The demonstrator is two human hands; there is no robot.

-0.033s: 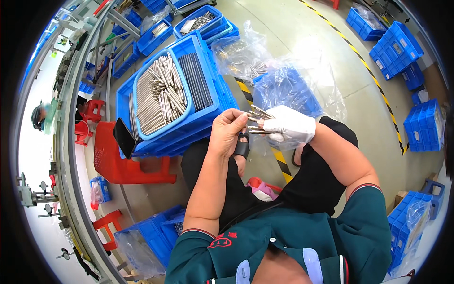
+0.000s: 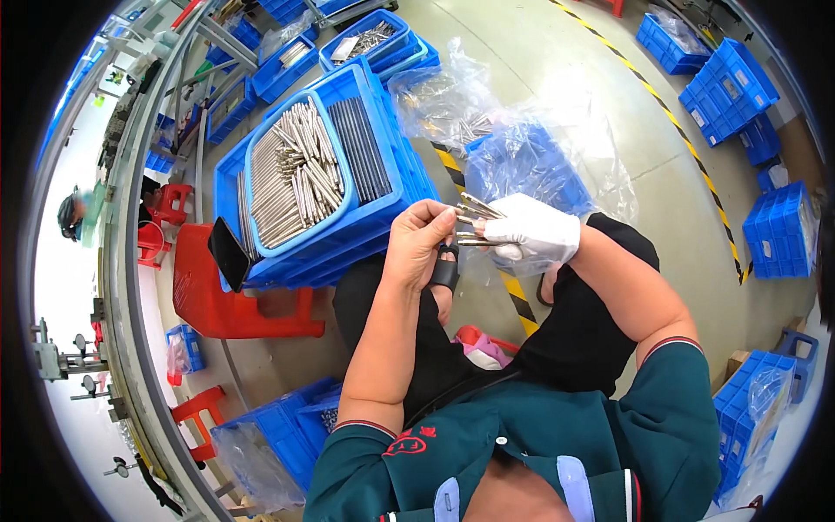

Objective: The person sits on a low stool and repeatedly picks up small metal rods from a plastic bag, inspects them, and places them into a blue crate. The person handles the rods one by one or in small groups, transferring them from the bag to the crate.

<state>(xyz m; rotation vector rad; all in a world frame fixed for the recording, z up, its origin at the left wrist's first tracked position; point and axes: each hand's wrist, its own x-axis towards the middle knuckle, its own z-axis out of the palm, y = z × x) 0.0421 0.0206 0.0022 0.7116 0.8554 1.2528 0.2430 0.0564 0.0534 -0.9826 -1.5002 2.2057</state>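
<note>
In front of my lap, my right hand [image 2: 532, 230] wears a white glove and is closed round several thin, shiny metal rods [image 2: 478, 207]. Their ends fan out toward the left. My bare left hand [image 2: 421, 240] pinches thumb against fingers at those ends, seemingly on one rod; the fingers partly hide the contact. To the left of my hands, a light-blue-rimmed tray [image 2: 346, 150] is heaped with similar metal rods [image 2: 300, 178], some in rows and some in a loose pile. Darker rods [image 2: 359, 148] lie side by side along the tray's right side, in the blue crate [image 2: 393, 143] beneath.
A blue crate [image 2: 526, 165] under clear plastic stands beyond my hands. A red stool [image 2: 204, 291] is left of the stacked crates, with a dark flat object [image 2: 230, 254] leaning at their corner. More blue crates [image 2: 729, 91] line the right. A metal-framed bench [image 2: 130, 261] runs along the left.
</note>
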